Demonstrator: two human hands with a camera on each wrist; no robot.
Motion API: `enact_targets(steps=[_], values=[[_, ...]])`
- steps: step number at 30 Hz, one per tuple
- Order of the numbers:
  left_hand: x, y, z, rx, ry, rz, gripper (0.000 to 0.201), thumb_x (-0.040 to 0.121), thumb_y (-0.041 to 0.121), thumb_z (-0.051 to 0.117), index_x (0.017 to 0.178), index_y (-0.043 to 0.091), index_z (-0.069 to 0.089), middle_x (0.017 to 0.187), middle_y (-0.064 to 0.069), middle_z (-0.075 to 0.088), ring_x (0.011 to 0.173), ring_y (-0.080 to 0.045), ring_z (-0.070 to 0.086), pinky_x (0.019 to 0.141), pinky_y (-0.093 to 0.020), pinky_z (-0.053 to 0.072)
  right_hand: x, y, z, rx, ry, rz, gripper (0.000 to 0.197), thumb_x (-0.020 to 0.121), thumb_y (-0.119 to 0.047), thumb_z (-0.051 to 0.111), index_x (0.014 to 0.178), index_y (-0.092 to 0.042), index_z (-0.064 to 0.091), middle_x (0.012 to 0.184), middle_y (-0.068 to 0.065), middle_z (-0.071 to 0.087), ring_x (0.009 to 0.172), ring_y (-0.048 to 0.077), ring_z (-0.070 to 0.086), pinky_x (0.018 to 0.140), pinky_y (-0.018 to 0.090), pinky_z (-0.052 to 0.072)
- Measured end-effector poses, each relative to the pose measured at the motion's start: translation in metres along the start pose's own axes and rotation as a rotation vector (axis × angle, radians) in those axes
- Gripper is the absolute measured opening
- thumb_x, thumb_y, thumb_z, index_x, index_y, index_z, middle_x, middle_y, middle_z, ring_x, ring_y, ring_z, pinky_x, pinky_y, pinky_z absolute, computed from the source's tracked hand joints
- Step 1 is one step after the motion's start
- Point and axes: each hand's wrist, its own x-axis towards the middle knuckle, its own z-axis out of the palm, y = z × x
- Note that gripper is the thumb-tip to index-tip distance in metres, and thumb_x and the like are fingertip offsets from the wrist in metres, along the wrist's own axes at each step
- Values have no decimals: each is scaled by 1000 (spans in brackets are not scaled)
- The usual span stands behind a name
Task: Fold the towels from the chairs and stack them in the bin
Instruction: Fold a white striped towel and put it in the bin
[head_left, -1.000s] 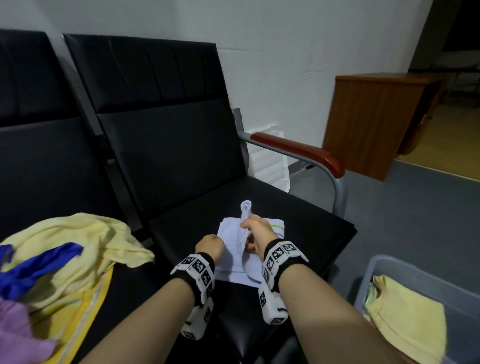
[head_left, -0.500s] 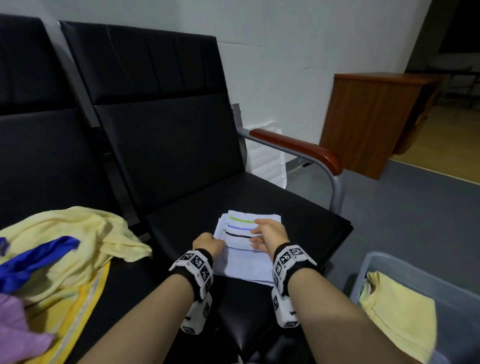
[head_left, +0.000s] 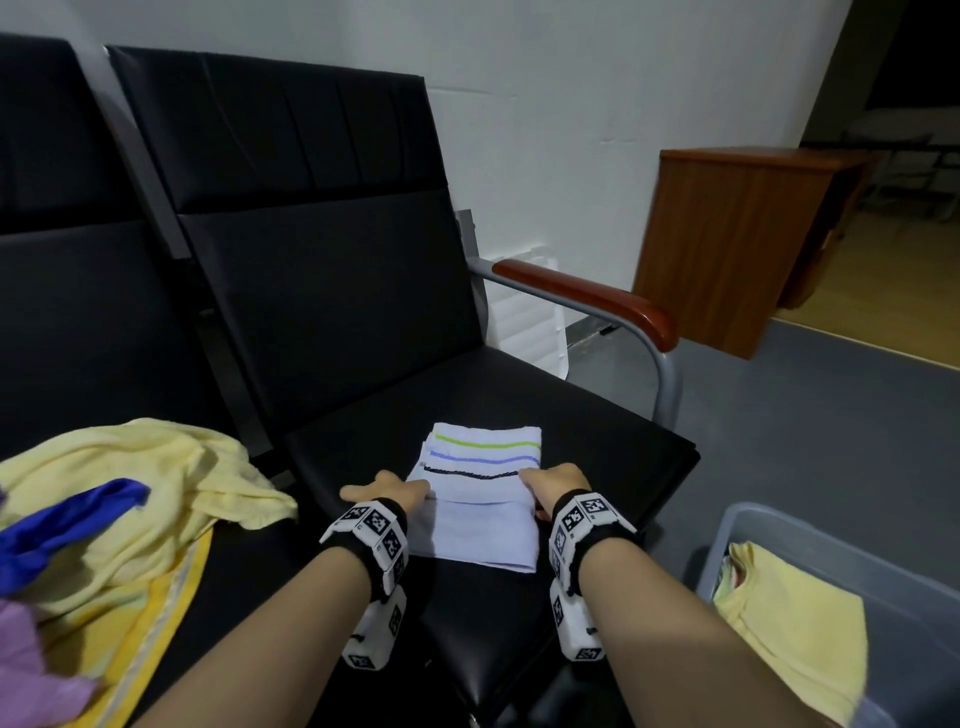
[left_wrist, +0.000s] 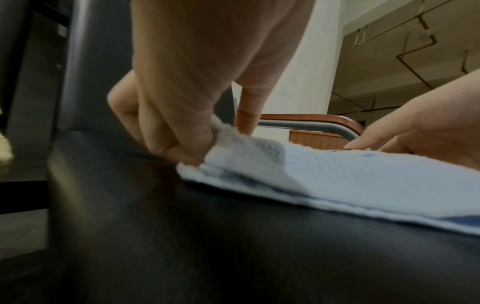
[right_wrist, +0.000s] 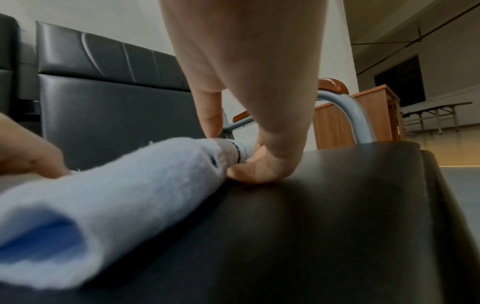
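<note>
A white towel (head_left: 483, 488) with green, blue and black stripes lies folded on the black chair seat (head_left: 597, 447). My left hand (head_left: 395, 491) pinches its left edge; in the left wrist view the curled fingers (left_wrist: 179, 142) grip the towel (left_wrist: 324, 181) at its corner. My right hand (head_left: 553, 483) pinches the right edge, thumb on top and fingers (right_wrist: 249, 168) under the towel (right_wrist: 111, 195). A grey bin (head_left: 753, 525) at lower right holds a folded yellow towel (head_left: 795, 623).
On the left chair lies a heap of unfolded towels: pale yellow (head_left: 156, 483), blue (head_left: 67, 530) and purple (head_left: 31, 670). The chair's wooden armrest (head_left: 587, 301) stands on the right, with a wooden cabinet (head_left: 727, 244) behind. Grey floor (head_left: 810, 415) lies between chair and bin.
A second ago my right hand held a fold of the towel up. The fold now lies flat with the stripes on top, and both hands have moved out to the towel's side edges.
</note>
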Motion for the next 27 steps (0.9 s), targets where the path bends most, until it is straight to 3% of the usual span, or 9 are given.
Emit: enact_targets(steps=[3,6,8,10,14,17,20,23,27], values=[[-6,4,-5,102,-17,-17,58,83,40,63,132,13,45,136,-14,21,96,-28,46,78,-31,42,-7,-2,-1,-33,-26,34,33,79,-35,70,81,-12,46,93,9,62,92,28,66,86,38,56],[-5,8,-6,165,-40,-22,49,77,41,67,117,18,52,130,-12,35,85,-23,51,79,-29,46,-8,0,-1,-78,-55,45,33,75,-32,75,77,-13,48,96,11,64,91,29,66,87,40,55],[-1,11,-4,167,-71,-28,57,68,42,71,114,15,51,125,-12,46,95,-26,57,87,-32,50,-9,1,1,-96,-76,46,30,75,-28,74,82,-12,50,93,11,62,90,30,66,88,42,56],[3,13,0,159,-117,-2,66,70,35,74,124,8,48,123,-15,53,107,-30,56,94,-36,48,-11,1,2,-96,-74,41,32,78,-28,68,98,-8,52,89,8,59,91,29,65,89,42,55],[-3,21,3,90,-124,67,48,81,17,70,122,0,51,123,-20,56,114,-34,55,94,-35,47,-14,1,-3,-124,-50,31,34,88,-26,55,115,-6,53,104,8,58,103,29,62,87,32,51],[-7,29,11,-13,-113,143,23,81,8,67,98,0,53,104,-20,58,105,-35,59,87,-37,48,2,9,-8,-73,-65,17,40,85,-22,54,120,-3,54,119,15,62,104,33,64,92,43,53],[-10,37,26,-117,-125,167,37,78,7,68,108,-8,54,88,-15,54,81,-26,54,65,-32,47,42,38,-17,-51,-37,28,51,81,-26,55,127,-5,49,121,18,60,106,35,63,92,47,53],[-19,46,40,-125,-121,212,33,79,9,69,105,-1,52,98,-16,54,88,-27,54,76,-36,47,9,35,-45,-32,13,22,49,86,-25,54,129,-3,46,119,18,61,104,34,63,90,42,54],[-34,52,59,-188,-132,210,43,84,13,65,120,2,45,107,-16,51,99,-30,52,77,-32,43,-6,43,-74,-60,56,3,47,94,-23,48,135,-1,40,129,17,54,115,32,56,88,30,44]])
